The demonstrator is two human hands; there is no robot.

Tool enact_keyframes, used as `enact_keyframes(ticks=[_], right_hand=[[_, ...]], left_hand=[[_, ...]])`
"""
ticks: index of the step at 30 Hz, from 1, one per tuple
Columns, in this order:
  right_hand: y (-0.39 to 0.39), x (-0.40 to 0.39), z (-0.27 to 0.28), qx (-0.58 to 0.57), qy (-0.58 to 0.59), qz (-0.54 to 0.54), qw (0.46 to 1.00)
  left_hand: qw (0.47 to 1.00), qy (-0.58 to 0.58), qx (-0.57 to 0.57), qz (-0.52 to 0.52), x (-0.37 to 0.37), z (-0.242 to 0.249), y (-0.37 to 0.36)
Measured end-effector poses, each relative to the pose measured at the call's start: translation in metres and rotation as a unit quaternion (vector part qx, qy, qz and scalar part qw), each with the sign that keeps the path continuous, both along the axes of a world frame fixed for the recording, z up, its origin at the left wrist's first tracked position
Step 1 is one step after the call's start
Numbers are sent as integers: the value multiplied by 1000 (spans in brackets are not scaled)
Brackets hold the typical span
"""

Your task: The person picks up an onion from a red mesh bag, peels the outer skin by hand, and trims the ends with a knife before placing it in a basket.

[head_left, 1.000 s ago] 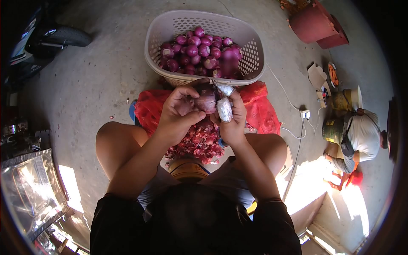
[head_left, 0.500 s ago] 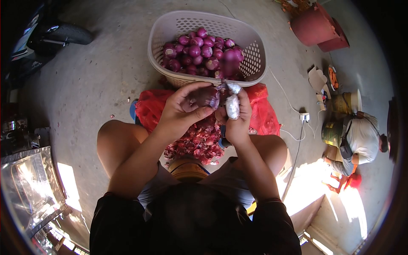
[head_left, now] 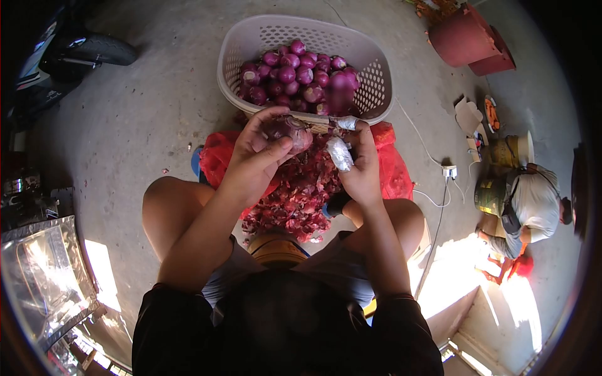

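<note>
Left hand: closed around 1 onion, held near the basket. Right hand: apart from that onion, 2 silver wraps at its digits; grip, cannot tell. Basket: heaped onions. Beneath hands: peels, red net.

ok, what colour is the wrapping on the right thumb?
Shiny silver-white wrapping on the right hand's thumb; head view shows it.
</note>
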State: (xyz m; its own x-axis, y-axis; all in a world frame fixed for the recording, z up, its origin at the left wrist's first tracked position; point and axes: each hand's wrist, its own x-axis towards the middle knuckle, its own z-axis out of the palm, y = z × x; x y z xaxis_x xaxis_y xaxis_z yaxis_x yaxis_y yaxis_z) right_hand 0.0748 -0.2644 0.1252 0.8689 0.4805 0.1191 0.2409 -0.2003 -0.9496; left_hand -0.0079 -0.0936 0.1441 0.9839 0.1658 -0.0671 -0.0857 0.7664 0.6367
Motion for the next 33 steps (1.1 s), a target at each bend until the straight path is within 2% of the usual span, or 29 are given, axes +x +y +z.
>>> enact_keyframes(ticks=[4, 9, 12, 15, 18, 21, 25, 30, 33], right_hand=[[1, 1, 0, -14, -4, -4, 1000], [3, -7, 17, -118, -23, 0, 993], [6, -6, 7, -39, -100, 14, 994], [-1, -2, 0, -54, -162, 71, 983], [-9, -6, 0, -47, -4, 117, 992], [-6, -10, 8, -1, 55, 106, 993], [-6, -8, 10, -46, 17, 81, 996], [-2, -6, 17, -104, 6, 108, 989], [0, -4, 15, -96, -64, 99, 988]], left_hand=[[1000, -8, -6, 4, 0, -3, 0], [996, -20, 80, 25, -1, -4, 3], [991, -24, 121, 46, -1, -4, 2], [989, -4, 131, 65, 0, -4, 2], [986, 18, 157, 51, -1, -5, 4], [983, 30, 180, 37, -1, -7, 4], [990, 38, 131, 45, 0, -4, -1], [983, 14, 180, 18, 0, -11, -1], [982, 12, 187, 3, -1, -11, -1]])
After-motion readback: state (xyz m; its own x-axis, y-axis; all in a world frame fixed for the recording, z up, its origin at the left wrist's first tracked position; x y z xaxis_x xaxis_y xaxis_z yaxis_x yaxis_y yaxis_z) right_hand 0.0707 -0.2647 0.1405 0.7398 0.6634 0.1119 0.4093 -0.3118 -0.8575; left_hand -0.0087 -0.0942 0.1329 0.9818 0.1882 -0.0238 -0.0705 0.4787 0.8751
